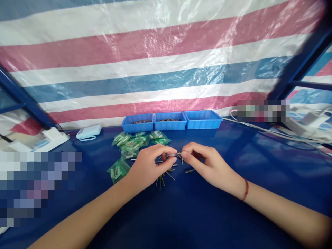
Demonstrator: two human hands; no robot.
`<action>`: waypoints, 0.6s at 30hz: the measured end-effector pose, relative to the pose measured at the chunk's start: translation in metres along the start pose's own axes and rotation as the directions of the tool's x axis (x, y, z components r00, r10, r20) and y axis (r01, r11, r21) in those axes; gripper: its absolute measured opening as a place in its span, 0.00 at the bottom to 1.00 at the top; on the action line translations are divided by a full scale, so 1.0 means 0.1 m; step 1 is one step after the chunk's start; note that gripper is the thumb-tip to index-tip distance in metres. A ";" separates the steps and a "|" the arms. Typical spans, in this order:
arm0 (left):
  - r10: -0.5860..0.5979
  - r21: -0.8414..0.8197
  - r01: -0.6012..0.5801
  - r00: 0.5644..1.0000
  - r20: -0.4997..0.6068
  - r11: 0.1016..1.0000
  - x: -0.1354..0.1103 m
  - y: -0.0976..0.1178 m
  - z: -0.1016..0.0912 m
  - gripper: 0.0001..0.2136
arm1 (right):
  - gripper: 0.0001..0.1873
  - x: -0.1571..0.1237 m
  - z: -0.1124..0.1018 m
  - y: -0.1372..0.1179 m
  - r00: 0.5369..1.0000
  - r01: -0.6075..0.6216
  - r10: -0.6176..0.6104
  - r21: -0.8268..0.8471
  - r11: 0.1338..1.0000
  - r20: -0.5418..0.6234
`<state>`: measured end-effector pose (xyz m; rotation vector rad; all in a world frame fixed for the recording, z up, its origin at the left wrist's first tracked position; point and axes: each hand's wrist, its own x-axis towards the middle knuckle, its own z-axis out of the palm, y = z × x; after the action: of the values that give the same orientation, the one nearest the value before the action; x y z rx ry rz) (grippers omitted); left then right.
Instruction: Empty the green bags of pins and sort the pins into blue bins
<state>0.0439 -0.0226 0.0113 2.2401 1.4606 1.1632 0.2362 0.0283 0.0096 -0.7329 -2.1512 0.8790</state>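
Note:
Between my two hands lies a thin blind rivet, a silver pin with a brassy thicker end. The fingertips of my left hand close around its pin side. My right hand, with a red cord on the wrist, pinches the other end between thumb and forefinger. Below and behind the fingers, more loose rivets lie scattered on the blue table, partly hidden by my left hand. One single rivet rests under my right hand.
Green-printed plastic bags of small metal parts lie left of my hands, one bag nearer me. Three blue bins stand behind; two hold small brownish pieces. A light-blue case, a white power strip and cables lie farther out.

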 end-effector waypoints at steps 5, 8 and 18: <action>-0.064 -0.068 0.056 0.989 -0.135 0.996 -0.03 0.08 0.04 0.08 | 0.15 0.03 -0.05 -0.01 0.998 -0.060 0.058 0.129 0.990 0.024; -0.086 -0.087 0.074 0.986 -0.139 0.993 -0.03 0.11 0.04 0.07 | 0.16 0.04 -0.05 -0.01 0.997 -0.066 0.061 0.146 0.987 0.044; 0.012 0.148 -0.005 0.999 -0.050 0.989 -0.01 -0.06 -0.03 0.11 | 0.07 0.25 -0.08 0.10 0.942 0.218 -0.291 -0.357 0.908 -0.166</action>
<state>0.0378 -0.0214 0.0089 2.3310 1.6071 1.1574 0.2291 0.0553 0.0155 -0.6528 -2.1570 0.2821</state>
